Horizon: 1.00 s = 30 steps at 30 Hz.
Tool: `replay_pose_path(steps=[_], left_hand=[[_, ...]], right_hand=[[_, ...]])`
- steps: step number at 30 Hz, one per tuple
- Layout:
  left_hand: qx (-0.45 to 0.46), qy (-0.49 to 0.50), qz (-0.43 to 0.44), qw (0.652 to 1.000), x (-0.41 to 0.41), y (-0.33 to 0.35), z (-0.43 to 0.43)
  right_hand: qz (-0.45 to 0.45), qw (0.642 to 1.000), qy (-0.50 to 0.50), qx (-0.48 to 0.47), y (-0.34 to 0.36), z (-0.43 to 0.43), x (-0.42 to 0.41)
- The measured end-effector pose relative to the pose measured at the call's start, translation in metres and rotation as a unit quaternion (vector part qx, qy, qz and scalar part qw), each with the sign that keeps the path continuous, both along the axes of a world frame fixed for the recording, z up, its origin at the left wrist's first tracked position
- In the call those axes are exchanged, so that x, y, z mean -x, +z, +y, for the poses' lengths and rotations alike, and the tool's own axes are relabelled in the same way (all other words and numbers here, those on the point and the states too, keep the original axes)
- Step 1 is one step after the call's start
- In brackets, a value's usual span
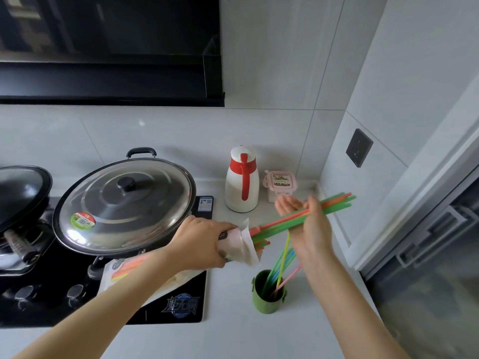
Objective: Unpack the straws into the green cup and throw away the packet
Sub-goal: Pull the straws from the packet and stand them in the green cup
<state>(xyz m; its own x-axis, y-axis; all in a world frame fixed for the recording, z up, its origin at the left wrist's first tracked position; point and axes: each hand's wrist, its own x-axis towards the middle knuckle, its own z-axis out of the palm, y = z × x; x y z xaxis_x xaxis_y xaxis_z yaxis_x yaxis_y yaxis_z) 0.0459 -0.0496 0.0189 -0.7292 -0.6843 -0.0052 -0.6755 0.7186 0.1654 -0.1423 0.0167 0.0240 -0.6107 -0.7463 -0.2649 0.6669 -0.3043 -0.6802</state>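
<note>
My left hand [201,240] grips the clear straw packet [243,246] near its open mouth, above the counter's middle. Green and orange straws [280,224] stick out of the packet toward the right. My right hand [308,224] is closed around a bunch of these straws; their far ends [339,199] fan out past my fingers. The green cup [268,294] stands upright on the counter below my right wrist. It holds several straws [282,265] in green, yellow, blue and pink, leaning right.
A lidded wok [124,203] sits on the black hob [168,307], with a second black pan [20,193] at far left. At the back stand a white and red thermos jug [241,180] and a pink container [280,183]. The tiled wall has a socket [359,147].
</note>
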Motion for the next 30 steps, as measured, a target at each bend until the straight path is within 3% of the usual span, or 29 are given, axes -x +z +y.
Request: replay_pose_path(steps=[3, 10, 18, 26, 28, 30], left_hand=[[0.014, 0.002, -0.014, 1.000, -0.004, -0.010, 0.000], [0.049, 0.013, -0.048, 0.998, -0.017, -0.020, -0.008], [0.069, 0.017, -0.057, 0.996, -0.020, -0.028, -0.010], [0.071, 0.015, -0.047, 0.996, -0.025, -0.025, -0.005], [0.080, 0.012, -0.040, 0.996, -0.025, -0.022, -0.003], [0.093, 0.006, -0.026, 0.995, -0.024, -0.016, -0.002]], right_hand=[[-0.042, 0.995, -0.085, 0.018, 0.009, 0.004, 0.032], [0.073, 0.985, -0.150, 0.032, 0.031, 0.036, 0.079], [0.307, 0.946, -0.032, -0.097, -0.057, 0.024, 0.012], [0.341, 0.907, 0.132, -0.209, -0.114, 0.014, -0.007], [0.316, 0.913, 0.136, -0.218, -0.107, 0.012, 0.003], [0.356, 0.907, 0.084, -0.207, -0.088, 0.012, 0.016]])
